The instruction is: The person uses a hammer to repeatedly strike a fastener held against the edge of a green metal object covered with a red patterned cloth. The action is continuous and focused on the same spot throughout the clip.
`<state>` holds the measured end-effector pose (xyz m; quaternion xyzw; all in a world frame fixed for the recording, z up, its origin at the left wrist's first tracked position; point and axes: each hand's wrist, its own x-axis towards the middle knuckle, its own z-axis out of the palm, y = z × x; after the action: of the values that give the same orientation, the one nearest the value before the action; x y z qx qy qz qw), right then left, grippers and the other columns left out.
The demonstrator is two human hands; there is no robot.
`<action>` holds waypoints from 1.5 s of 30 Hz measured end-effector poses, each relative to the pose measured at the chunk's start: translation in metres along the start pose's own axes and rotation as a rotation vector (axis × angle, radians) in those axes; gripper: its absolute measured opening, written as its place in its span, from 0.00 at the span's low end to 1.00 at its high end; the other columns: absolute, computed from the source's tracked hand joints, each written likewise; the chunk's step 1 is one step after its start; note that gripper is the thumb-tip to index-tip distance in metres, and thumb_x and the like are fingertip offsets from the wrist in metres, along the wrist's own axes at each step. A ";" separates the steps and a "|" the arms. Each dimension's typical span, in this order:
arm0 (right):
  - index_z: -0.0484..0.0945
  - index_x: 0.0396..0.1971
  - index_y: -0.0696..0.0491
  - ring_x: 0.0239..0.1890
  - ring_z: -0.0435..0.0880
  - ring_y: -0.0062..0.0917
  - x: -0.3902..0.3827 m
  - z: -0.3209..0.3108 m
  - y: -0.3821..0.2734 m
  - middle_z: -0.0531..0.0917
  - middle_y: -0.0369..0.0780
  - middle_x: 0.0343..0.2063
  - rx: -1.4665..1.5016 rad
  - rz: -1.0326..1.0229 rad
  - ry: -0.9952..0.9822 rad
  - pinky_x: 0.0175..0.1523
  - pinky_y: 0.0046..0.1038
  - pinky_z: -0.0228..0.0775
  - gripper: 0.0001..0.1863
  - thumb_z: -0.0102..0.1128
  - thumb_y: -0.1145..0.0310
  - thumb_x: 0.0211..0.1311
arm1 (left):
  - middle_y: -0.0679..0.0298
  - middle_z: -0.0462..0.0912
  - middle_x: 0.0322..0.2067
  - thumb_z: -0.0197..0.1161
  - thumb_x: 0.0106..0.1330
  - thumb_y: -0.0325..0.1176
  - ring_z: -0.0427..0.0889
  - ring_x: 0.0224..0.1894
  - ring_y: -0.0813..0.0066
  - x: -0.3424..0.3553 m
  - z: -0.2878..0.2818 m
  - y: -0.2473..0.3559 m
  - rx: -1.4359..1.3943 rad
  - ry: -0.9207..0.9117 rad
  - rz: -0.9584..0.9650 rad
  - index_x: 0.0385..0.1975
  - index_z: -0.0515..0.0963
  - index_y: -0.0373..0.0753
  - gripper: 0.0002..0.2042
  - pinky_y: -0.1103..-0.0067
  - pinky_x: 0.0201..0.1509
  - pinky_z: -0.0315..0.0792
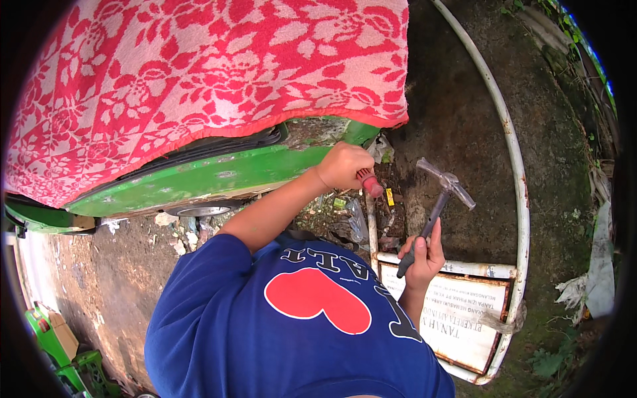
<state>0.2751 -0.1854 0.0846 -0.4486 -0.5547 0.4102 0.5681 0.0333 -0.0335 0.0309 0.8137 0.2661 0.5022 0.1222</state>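
Note:
My left hand (pixel 344 166) is closed on a red-handled tool (pixel 372 188) beside the corner of a green vehicle body (pixel 219 172) with scuffed paint; the tool's far end is hidden behind my fingers. My right hand (pixel 423 257) grips a claw-less metal hammer (pixel 434 205) by its dark handle, with the head raised to the right of the red tool. A red and white floral blanket (pixel 199 73) is draped over the vehicle above my left hand.
A rusty white tubular frame (pixel 509 132) with a white sign panel (pixel 458 322) lies at the right. Litter (pixel 355 219) is on the dirt beside the vehicle. Green parts (pixel 83 371) sit at the lower left, and pale scraps (pixel 597 259) at the far right.

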 end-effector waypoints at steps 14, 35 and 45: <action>0.67 0.63 0.58 0.18 0.72 0.18 -0.006 0.001 0.004 0.77 0.39 0.20 -0.218 -0.371 -0.180 0.25 0.21 0.67 0.26 0.52 0.80 0.64 | 0.60 0.71 0.16 0.70 0.39 0.29 0.74 0.22 0.57 0.016 -0.004 -0.001 0.008 0.026 -0.101 0.18 0.72 0.40 0.10 0.68 0.25 0.67; 0.67 0.63 0.59 0.18 0.70 0.14 0.019 0.009 -0.026 0.78 0.37 0.22 -0.086 -0.146 -0.086 0.25 0.20 0.66 0.25 0.52 0.77 0.66 | 0.55 0.69 0.15 0.72 0.45 0.34 0.71 0.19 0.54 0.030 -0.001 0.001 0.011 0.129 -0.244 0.16 0.68 0.36 0.16 0.68 0.24 0.64; 0.67 0.63 0.60 0.18 0.71 0.13 0.024 0.022 -0.026 0.76 0.33 0.19 -0.047 -0.119 -0.130 0.24 0.18 0.65 0.25 0.52 0.77 0.65 | 0.58 0.75 0.18 0.71 0.42 0.34 0.76 0.22 0.55 0.028 -0.004 -0.001 0.035 0.105 -0.264 0.18 0.73 0.38 0.12 0.68 0.26 0.68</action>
<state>0.2536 -0.1675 0.1162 -0.4003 -0.6255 0.3908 0.5438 0.0393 -0.0178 0.0536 0.7462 0.3855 0.5190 0.1589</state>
